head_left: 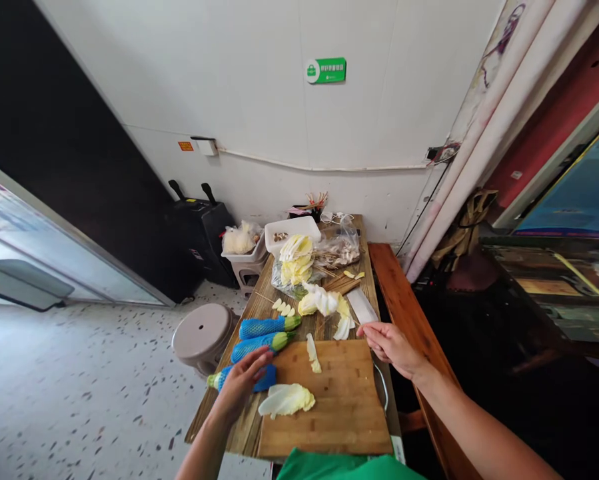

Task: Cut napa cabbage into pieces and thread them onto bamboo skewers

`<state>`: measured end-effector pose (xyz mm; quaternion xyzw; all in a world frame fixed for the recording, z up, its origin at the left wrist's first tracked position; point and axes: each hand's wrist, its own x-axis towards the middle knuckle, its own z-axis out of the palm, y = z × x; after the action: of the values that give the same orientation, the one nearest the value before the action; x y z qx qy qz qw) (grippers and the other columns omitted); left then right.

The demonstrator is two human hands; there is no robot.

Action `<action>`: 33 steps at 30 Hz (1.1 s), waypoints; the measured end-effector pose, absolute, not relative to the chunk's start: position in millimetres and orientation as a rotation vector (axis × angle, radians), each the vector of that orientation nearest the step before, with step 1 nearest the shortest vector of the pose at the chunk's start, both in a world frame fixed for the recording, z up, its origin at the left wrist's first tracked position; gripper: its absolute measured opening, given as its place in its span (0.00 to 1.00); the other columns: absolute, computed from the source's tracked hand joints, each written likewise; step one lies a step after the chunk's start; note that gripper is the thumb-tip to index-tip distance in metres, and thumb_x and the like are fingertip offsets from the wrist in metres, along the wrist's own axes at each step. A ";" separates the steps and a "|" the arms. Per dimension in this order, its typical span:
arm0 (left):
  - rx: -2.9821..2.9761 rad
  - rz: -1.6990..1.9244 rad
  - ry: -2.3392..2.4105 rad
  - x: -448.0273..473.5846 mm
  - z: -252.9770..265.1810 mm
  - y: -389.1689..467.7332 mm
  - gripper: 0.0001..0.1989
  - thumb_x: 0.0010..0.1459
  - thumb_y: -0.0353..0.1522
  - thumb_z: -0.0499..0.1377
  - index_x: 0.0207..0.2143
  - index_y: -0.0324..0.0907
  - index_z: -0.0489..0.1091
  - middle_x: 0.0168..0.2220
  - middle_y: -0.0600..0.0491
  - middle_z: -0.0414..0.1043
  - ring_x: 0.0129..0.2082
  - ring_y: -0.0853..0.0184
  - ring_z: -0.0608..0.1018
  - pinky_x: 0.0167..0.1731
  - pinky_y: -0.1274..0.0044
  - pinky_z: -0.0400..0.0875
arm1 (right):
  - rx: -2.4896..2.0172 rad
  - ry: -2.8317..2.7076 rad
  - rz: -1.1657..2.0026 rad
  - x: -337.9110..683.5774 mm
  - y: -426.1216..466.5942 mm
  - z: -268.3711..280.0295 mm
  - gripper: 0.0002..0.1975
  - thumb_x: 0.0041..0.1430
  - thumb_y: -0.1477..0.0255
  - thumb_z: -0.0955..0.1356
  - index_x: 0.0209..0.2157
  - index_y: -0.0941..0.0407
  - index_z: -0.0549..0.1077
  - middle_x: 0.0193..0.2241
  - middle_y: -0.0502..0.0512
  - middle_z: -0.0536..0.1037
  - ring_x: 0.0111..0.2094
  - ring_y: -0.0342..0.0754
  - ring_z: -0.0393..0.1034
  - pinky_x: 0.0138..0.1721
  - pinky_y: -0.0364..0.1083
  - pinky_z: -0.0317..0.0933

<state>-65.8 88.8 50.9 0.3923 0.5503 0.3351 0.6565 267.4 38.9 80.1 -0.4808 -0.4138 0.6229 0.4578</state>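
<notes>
My right hand (386,343) is closed in a pinch beside the cutting board's far right corner. A thin wooden skewer seems to run from its fingertips toward folded cabbage leaves (322,301); the grip partly hides it. My left hand (246,381) is open, fingers loosely stretched, over zucchini in blue foam netting (254,351) left of the board. I cannot tell whether it touches them. On the wooden cutting board (339,413) lie a pale yellow cabbage leaf (286,401) and a smaller leaf strip (313,353).
Behind the board are a pile of skewered cabbage (297,259), a white tub (274,230), bagged mushrooms (344,250) and zucchini slices (283,307). A round stool (204,335) stands to the left, a wooden bench (419,340) along the right.
</notes>
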 end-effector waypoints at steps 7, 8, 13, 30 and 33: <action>0.609 0.768 1.280 -90.7 25.4 64.1 0.24 0.41 0.46 0.64 0.39 0.42 0.74 0.42 0.45 0.74 0.48 0.55 0.73 0.46 0.69 0.67 | -1.073 -1.137 1.470 238.9 130.7 101.6 0.19 0.52 0.57 0.66 0.32 0.61 0.69 0.14 0.39 0.53 0.14 0.34 0.41 0.15 0.38 0.34; 0.671 0.817 1.288 -87.5 34.3 69.7 0.26 0.42 0.46 0.64 0.42 0.42 0.72 0.44 0.45 0.73 0.49 0.54 0.72 0.47 0.69 0.66 | -1.044 -1.137 1.525 231.6 136.1 103.4 0.18 0.52 0.57 0.66 0.31 0.60 0.68 0.14 0.39 0.53 0.14 0.34 0.40 0.14 0.38 0.33; 1.076 1.269 1.410 -81.8 109.5 113.9 0.39 0.39 0.43 0.66 0.55 0.45 0.59 0.54 0.43 0.63 0.57 0.54 0.61 0.53 0.66 0.58 | -0.938 -1.163 1.801 203.7 130.4 103.3 0.17 0.53 0.58 0.66 0.31 0.60 0.69 0.14 0.38 0.49 0.13 0.33 0.36 0.14 0.38 0.30; 0.846 1.269 1.202 -7.5 126.5 73.4 0.22 0.44 0.38 0.65 0.41 0.37 0.68 0.40 0.47 0.74 0.42 0.62 0.75 0.42 0.73 0.69 | -1.049 -1.032 1.465 71.4 26.6 45.6 0.21 0.48 0.52 0.66 0.23 0.57 0.72 0.20 0.48 0.67 0.16 0.39 0.59 0.17 0.41 0.55; 0.851 1.199 1.253 -5.8 119.4 73.0 0.19 0.45 0.39 0.64 0.36 0.36 0.68 0.34 0.48 0.75 0.37 0.64 0.77 0.40 0.73 0.70 | -1.009 -1.014 1.551 70.1 23.9 38.1 0.23 0.47 0.49 0.65 0.23 0.57 0.69 0.17 0.47 0.66 0.14 0.38 0.58 0.14 0.40 0.55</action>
<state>-5.8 73.0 119.4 0.3625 0.5337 0.5107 0.5684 70.1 23.9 38.1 -0.4160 -0.4181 0.6393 0.4934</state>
